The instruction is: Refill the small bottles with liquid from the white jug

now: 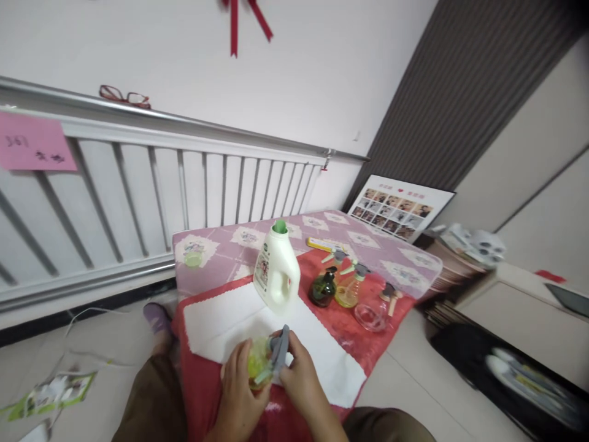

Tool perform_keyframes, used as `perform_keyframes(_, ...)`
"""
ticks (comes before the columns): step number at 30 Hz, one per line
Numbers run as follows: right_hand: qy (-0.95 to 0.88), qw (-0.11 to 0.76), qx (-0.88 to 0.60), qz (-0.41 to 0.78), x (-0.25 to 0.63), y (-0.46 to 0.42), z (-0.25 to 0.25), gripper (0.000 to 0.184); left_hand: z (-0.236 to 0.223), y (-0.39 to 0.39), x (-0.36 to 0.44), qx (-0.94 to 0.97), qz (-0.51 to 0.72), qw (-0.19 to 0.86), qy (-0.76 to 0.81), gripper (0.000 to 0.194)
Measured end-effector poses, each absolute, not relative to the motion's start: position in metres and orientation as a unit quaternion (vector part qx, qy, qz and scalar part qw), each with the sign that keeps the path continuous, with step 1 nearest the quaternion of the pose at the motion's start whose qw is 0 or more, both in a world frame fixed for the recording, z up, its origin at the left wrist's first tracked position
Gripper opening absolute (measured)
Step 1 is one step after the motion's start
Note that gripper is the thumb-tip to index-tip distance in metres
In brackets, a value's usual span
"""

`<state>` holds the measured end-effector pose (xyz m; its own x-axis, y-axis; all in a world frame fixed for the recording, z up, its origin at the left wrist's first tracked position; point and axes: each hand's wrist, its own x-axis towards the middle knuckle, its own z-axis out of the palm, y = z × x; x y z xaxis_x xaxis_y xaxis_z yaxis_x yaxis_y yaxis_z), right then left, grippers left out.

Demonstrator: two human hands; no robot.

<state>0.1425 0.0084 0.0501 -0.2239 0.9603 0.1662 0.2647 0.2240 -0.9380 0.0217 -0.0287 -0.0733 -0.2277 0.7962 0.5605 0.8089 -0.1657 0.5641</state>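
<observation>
My left hand (pixel 239 380) is wrapped around a small yellow-green spray bottle (pixel 256 362) over the white cloth (pixel 216 325). My right hand (pixel 299 374) pinches the bottle's grey spray head (pixel 278 347) from the right. Both hands are closed on this bottle near the table's front edge. Just beyond them stands a white detergent bottle (pixel 276 270) with a green cap. To the right of it sit a dark green spray bottle (pixel 323 286), an amber spray bottle (pixel 350 288) and a clear spray bottle (pixel 373 312).
The small table has a red cloth (pixel 202 393) over a pink patterned cover (pixel 405 258). A green cap (pixel 193 258) lies at its far left. A white radiator (pixel 138 184) runs behind. A photo board (pixel 400 205), stacked books and a black tray (pixel 515 368) are at right.
</observation>
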Motion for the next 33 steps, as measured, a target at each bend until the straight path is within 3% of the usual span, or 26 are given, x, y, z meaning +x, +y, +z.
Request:
perform_keyframes(7,-0.626,0.446,-0.499,0.401,0.132,0.005,0.047,0.020,-0.096,-0.020,0.018,-0.634,-0.450,0.077,-0.624,0.074)
perform_keyframes(12,-0.637,0.448,-0.454,0.433,0.134,0.008,0.046,0.023,-0.081,-0.023,0.021,-0.611,-0.459,0.009,-0.645,0.071)
perform_keyframes(17,-0.701,0.394,-0.401,0.439,0.144,0.013,0.054,0.022,-0.062,-0.029,0.025,-0.605,-0.445,-0.049,-0.659,0.071)
perform_keyframes(33,-0.810,0.269,-0.468,0.229,0.134,0.010,0.065,0.011,-0.066,-0.029,0.027,-0.589,-0.429,-0.065,-0.681,0.067)
